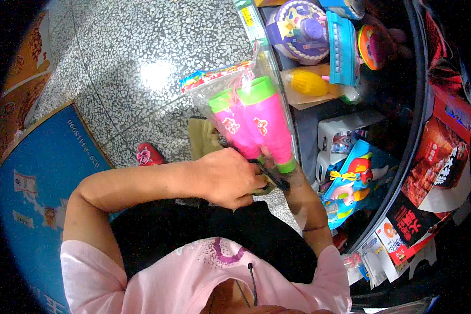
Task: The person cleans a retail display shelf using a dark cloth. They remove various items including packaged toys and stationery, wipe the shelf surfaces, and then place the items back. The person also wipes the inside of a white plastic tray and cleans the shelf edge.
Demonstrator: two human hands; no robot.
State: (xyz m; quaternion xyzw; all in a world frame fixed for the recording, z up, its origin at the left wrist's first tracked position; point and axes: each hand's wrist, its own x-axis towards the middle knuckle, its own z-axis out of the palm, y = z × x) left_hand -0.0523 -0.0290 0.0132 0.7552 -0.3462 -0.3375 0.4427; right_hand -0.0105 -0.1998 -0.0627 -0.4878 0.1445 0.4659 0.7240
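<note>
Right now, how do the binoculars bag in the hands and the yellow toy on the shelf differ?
The binoculars bag is pink with green rims, while the yellow toy is plain yellow. The bag is held off the shelf by the left hand and right hand; the yellow toy lies on the shelf, untouched. The bag looks larger and stands nearly upright; the toy lies on its side. Both seem wrapped in clear plastic.

A pink toy binoculars set [254, 125] with bright green rims is sitting inside a clear plastic bag [217, 83] topped by a colourful card header. It is tilting upward, wide ends highest, its narrow green-ringed ends resting down between the hands.
</note>
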